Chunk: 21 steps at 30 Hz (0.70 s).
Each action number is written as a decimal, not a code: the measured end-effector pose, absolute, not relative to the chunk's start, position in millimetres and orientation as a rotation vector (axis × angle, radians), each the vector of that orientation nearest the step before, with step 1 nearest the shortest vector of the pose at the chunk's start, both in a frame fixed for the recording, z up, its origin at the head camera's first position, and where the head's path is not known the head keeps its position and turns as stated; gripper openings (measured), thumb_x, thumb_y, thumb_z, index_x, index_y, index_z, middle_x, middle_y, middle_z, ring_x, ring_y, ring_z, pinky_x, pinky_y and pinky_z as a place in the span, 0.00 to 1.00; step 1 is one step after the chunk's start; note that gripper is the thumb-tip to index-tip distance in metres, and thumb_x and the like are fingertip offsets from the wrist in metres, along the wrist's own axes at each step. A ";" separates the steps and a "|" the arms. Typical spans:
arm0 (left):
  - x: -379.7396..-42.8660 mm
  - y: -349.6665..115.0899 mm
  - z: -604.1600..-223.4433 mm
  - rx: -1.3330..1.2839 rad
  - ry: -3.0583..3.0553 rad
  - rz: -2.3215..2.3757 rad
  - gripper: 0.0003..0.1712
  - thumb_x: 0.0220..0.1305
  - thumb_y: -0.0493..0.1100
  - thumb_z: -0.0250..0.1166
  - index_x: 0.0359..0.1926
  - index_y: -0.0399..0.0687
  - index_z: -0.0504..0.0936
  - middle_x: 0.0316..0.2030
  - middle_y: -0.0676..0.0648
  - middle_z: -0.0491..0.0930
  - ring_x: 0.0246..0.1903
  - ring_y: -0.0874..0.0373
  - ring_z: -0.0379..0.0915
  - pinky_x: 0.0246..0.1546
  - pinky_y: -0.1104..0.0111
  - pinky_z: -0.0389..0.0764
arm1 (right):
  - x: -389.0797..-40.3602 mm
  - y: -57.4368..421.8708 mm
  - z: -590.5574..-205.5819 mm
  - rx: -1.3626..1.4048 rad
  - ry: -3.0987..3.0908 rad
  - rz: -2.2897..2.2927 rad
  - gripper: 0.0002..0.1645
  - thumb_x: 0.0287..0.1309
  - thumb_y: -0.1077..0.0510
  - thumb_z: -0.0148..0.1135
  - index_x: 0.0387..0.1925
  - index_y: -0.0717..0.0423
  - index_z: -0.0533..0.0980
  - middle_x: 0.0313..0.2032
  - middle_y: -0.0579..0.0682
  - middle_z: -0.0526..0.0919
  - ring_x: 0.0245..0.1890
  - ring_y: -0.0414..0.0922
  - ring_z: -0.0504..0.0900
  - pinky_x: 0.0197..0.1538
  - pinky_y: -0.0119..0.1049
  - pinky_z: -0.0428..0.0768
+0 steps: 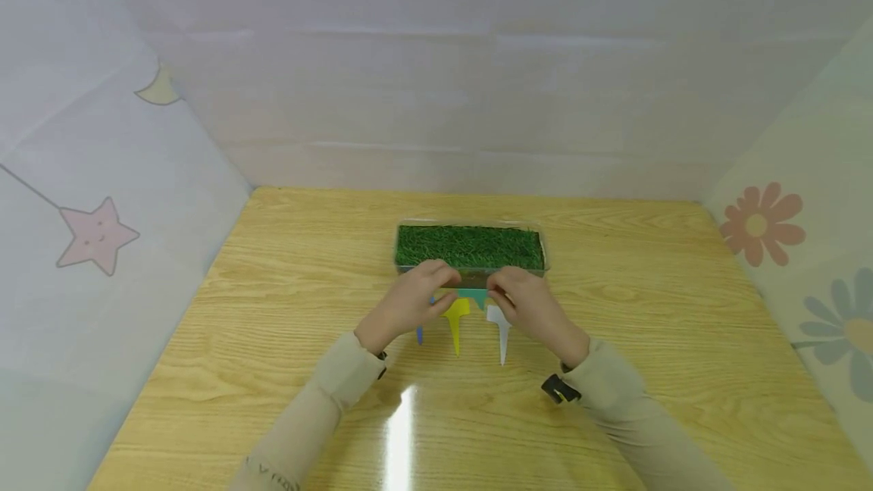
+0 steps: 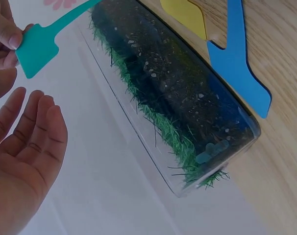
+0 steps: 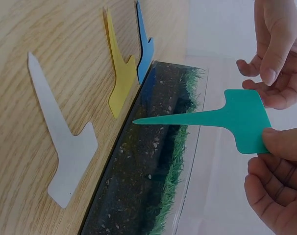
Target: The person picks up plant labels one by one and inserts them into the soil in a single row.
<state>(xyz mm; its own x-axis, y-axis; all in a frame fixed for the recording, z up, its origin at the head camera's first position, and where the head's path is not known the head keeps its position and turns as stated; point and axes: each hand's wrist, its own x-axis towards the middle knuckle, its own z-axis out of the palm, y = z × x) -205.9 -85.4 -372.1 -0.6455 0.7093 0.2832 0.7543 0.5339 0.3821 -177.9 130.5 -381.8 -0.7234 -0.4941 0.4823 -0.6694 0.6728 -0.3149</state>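
My right hand point(image 1: 535, 309) pinches the broad head of a green plant label point(image 3: 249, 120) between thumb and fingers. In the right wrist view its pointed stem extends left, overlapping the front of a clear plastic box point(image 1: 477, 279). Facing it, my left hand point(image 2: 28, 152) has relaxed, slightly bent fingers close to the label's head, with nothing gripped. Inside the box, green grass point(image 1: 470, 246) tops dark, pebbly soil point(image 3: 141, 147). Along its near side lie a blue label point(image 2: 244, 73), a yellow label point(image 3: 122, 78) and a white label point(image 3: 65, 142).
A wood-grain table point(image 1: 307, 286) carries the box and labels. Pale fabric walls point(image 1: 436, 97) stand behind and at both sides, printed with a star point(image 1: 98, 237) and flowers point(image 1: 762, 224). A black clip point(image 1: 561, 389) sits at the right sleeve cuff.
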 end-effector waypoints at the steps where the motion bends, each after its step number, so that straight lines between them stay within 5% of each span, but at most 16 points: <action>1: -206.0 -84.1 -371.6 -1.289 -2.677 -0.721 0.10 0.59 0.39 0.62 0.42 0.43 0.77 0.38 0.50 0.75 0.40 0.57 0.72 0.38 0.69 0.76 | -177.8 129.9 -381.5 0.917 -2.527 0.680 0.09 0.47 0.68 0.66 0.27 0.57 0.73 0.25 0.48 0.76 0.21 0.40 0.69 0.23 0.31 0.70; 21: -207.4 -71.0 -376.5 -1.386 -2.639 -0.602 0.03 0.59 0.36 0.62 0.36 0.43 0.78 0.32 0.50 0.76 0.26 0.62 0.71 0.26 0.76 0.72 | -176.7 124.3 -383.5 0.961 -2.465 0.691 0.09 0.45 0.70 0.66 0.28 0.58 0.74 0.26 0.49 0.76 0.23 0.40 0.71 0.25 0.30 0.71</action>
<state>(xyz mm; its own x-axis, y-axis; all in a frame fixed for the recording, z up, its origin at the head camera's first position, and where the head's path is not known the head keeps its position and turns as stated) -207.4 -71.0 -376.5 -0.5806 0.7690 0.2675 0.8089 0.5074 0.2970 -176.7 124.3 -383.5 -0.6810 -0.5079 0.5275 -0.7081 0.6405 -0.2974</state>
